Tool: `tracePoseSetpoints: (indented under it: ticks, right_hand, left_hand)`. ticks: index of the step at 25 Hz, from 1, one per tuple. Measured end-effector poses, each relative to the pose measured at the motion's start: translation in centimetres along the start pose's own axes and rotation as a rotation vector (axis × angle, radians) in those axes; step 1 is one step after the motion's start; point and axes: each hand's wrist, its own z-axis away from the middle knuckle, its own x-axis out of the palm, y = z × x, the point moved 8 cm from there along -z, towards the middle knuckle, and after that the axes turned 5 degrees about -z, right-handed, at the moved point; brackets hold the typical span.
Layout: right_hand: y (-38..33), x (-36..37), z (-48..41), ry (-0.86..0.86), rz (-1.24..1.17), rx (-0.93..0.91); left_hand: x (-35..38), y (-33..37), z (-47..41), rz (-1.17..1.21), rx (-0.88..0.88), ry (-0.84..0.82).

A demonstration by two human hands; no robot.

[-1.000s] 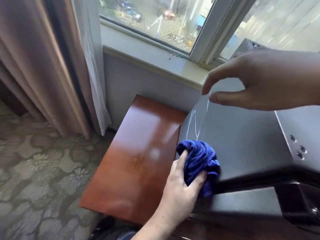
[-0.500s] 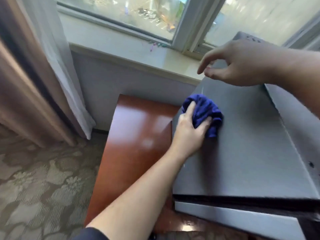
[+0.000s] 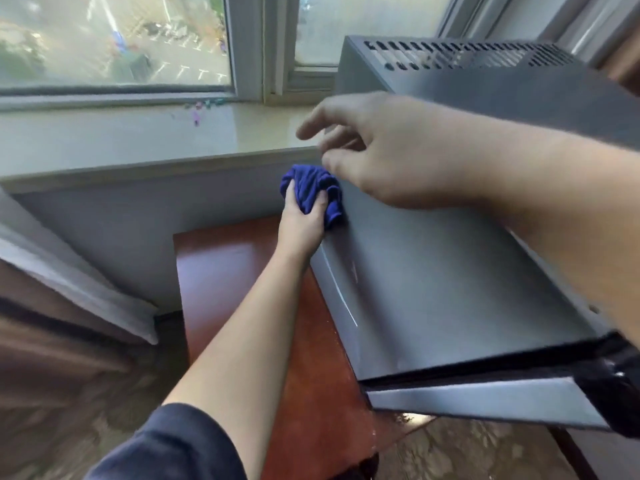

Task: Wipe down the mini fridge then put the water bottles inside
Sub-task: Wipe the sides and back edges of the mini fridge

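The left hand [image 3: 300, 226] grips a bunched blue cloth [image 3: 313, 192] against the fridge [image 3: 450, 289] side. The right hand [image 3: 391, 150] hovers above, loosely open and empty.

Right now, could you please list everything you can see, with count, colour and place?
mini fridge: one, grey, right, on the wooden surface
cloth: one, blue, bunched on the fridge's far left side
wooden surface: one, reddish brown, under and left of the fridge
window sill: one, pale, behind
window: one, grey frame, top
curtain: one, brown and white, left
carpet: patterned, below
left hand: gripping the cloth
right hand: open, above the fridge
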Motion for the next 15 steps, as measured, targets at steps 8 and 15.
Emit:
tracePoseSetpoints:
  ticks: [8,15]
  right_hand:
    - [6.1,19.5,10.6,0.136,-1.244,0.791]
    - [11.8,32.3,15.4,0.356,-1.726,1.228]
  left_hand:
    - [2.8,-6.3,7.6,-0.083,-0.062,-0.259]
    - [2.2,-13.4,16.6,0.011,-0.163,-0.472]
